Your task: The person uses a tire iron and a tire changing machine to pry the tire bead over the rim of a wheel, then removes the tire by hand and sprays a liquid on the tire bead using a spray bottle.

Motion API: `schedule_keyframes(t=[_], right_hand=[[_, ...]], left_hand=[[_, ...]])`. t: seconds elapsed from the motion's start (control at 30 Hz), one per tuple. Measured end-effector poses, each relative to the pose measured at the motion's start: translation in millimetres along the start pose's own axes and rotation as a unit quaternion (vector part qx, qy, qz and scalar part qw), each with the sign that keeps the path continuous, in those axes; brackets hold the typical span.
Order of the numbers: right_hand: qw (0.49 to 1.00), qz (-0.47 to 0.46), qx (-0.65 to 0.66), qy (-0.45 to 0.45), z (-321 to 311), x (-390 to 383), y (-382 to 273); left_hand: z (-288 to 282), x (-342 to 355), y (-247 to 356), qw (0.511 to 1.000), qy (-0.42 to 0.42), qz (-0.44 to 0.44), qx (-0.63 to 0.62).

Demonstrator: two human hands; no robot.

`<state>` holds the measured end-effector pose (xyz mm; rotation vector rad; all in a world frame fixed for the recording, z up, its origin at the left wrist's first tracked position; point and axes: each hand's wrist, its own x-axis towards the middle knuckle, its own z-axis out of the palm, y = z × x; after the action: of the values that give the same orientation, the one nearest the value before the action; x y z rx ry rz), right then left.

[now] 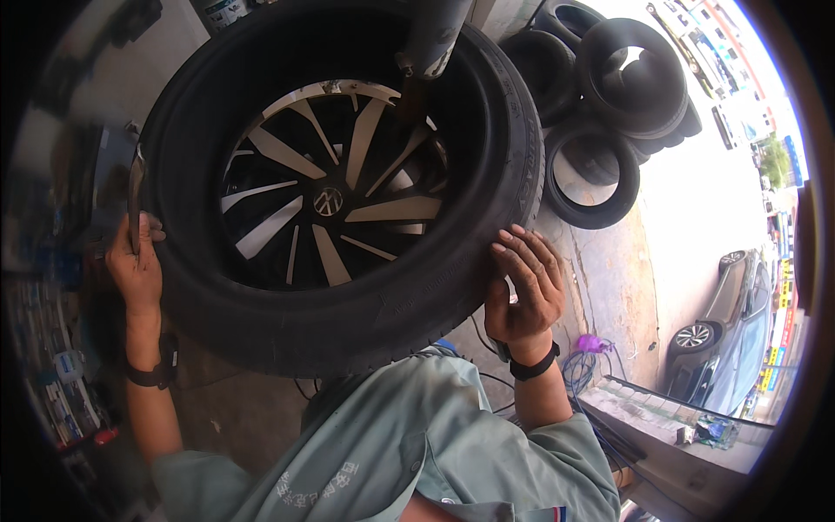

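In front of me lies a large black tyre (348, 326) around a black and silver alloy wheel (370, 209). At the tyre's left side, my left hand (137, 270) is closed around a slim metal tyre lever (136, 187), which stands up along the tyre's outer edge. My right hand (529, 291) rests on the tyre's right side, fingers stretched out over the sidewall and nothing gripped. A grey machine column (435, 39) comes down over the far part of the tyre, and its lower tip reaches in near the wheel's edge.
Several loose tyres (631, 74) are piled at the far right, one (591, 213) lying nearer. A purple object (591, 344) and coiled blue hose (578, 370) are right of my arm. Shelved tools (65, 374) stand at left. Outside, a car (722, 331) is parked.
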<state>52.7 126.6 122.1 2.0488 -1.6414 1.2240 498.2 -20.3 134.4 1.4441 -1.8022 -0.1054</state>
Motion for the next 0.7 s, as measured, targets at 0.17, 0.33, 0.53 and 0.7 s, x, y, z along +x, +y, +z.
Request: schedule_keyframes(t=[0.17,0.33,0.53,0.7], right_hand=[[0.997,-0.02,0.038,-0.072,5,6,2],[0.993,-0.041,0.105,-0.03,21,-4,24],[0.986,-0.031,0.167,0.0,31,-10,31],[0.984,-0.044,0.173,-0.005,30,-11,36]], left_hand=[[2,0,7,1.0,0.0,0.003,-0.005],[0,-2,-3,1.0,0.0,0.003,0.006],[2,-3,1,1.0,0.004,-0.02,-0.003],[0,-1,4,1.0,0.003,-0.006,0.027]])
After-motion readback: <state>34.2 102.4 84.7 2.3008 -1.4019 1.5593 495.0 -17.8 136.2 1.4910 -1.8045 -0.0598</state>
